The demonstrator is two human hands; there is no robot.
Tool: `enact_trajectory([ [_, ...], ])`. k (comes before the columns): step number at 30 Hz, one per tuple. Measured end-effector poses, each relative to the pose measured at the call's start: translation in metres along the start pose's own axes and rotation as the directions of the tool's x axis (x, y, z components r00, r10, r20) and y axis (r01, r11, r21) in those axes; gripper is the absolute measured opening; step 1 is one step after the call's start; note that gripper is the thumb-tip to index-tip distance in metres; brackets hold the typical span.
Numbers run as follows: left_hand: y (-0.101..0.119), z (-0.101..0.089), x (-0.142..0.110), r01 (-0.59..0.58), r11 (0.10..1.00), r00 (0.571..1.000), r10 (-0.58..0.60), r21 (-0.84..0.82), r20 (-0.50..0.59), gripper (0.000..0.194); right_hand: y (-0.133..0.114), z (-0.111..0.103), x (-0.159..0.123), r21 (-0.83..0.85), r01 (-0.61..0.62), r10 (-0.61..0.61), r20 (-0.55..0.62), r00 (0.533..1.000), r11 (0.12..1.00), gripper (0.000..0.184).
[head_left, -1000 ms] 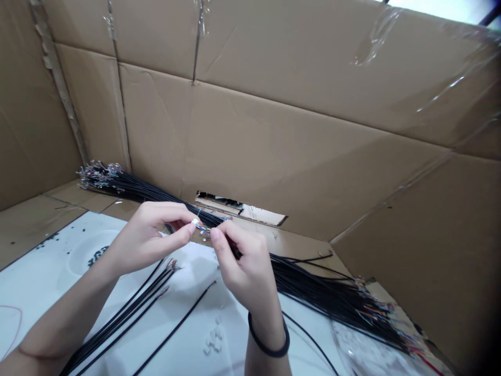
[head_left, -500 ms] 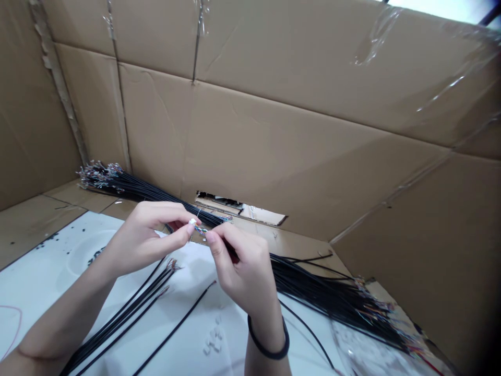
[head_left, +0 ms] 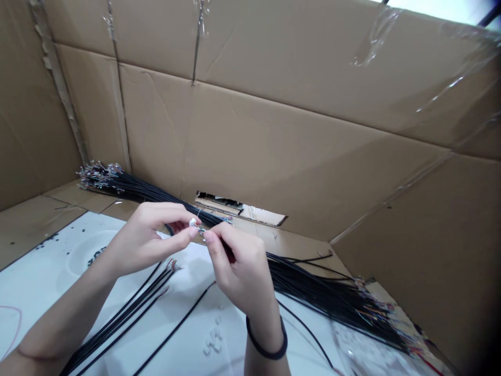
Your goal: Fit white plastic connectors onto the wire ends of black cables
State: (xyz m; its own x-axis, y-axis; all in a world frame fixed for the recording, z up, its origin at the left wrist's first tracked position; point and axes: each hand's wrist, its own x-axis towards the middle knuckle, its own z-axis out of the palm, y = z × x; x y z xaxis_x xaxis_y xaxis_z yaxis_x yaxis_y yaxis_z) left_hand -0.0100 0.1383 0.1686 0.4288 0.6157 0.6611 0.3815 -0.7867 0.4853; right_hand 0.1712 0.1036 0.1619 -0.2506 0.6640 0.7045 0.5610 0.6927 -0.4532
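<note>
My left hand (head_left: pixel 156 235) pinches a small white connector (head_left: pixel 192 222) between thumb and forefinger. Thin coloured wires (head_left: pixel 201 230) run from the connector toward my right hand (head_left: pixel 238 258), whose thumb and forefinger are closed on them. The rest of this cable is hidden behind my right hand. Below the hands, several black cables with bare coloured wire ends (head_left: pixel 172 265) lie on the white table (head_left: pixel 195 339). A single black cable (head_left: pixel 176 326) rests between my forearms.
A thick bundle of black cables (head_left: pixel 144 187) lies along the cardboard wall (head_left: pixel 274 130) at the back left; another bundle (head_left: pixel 332 297) spreads to the right. Small clear pieces (head_left: pixel 213 342) sit on the table. A plastic bag (head_left: pixel 364 347) lies at the lower right.
My right hand has shifted slightly left, closer to my left fingertips, so less of the coloured wires shows between them. My left hand stays almost in place.
</note>
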Motion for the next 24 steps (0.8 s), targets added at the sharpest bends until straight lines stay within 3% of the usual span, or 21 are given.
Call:
enact_trajectory([
  [24, -0.0046, 0.0086, 0.0035, 0.034, 0.996, 0.997, -0.040, 0.080, 0.071, 0.026, 0.0017, 0.0044, 0.0025, -0.007, -0.139, 0.139, 0.130, 0.982, 0.990, 0.028],
])
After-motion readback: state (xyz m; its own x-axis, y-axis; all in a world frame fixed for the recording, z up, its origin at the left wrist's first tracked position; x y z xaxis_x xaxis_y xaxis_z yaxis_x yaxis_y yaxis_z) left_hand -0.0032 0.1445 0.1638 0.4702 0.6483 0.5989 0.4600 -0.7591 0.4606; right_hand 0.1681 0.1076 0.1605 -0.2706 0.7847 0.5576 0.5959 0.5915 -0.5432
